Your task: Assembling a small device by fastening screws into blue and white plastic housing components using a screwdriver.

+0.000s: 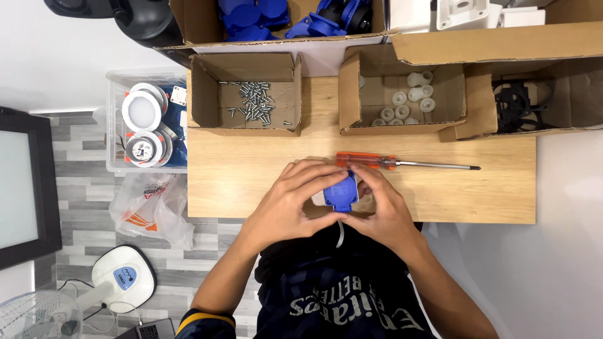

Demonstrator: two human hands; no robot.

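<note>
Two hands, the left hand [286,201] and right hand [383,207], close together around a blue socket housing [341,192] above the bench [251,176], apparently fitting parts; fastening would likely need the screwdriver [402,162] just beyond.

Bare wood lies open on the table [239,188] to the left of the left hand [292,204] and, more widely, to the right of the right hand [380,210], out to the table's right edge. Directly ahead of both hands, a screwdriver [402,163] with an orange handle lies crosswise, barring the straight path to the back. Behind it, the box of screws [248,94] and the box of white rings [402,94] stand side by side with a narrow strip of wood between them. A black part [518,103] sits in a carton at the far right corner. Larger cartons close off the rear.
</note>
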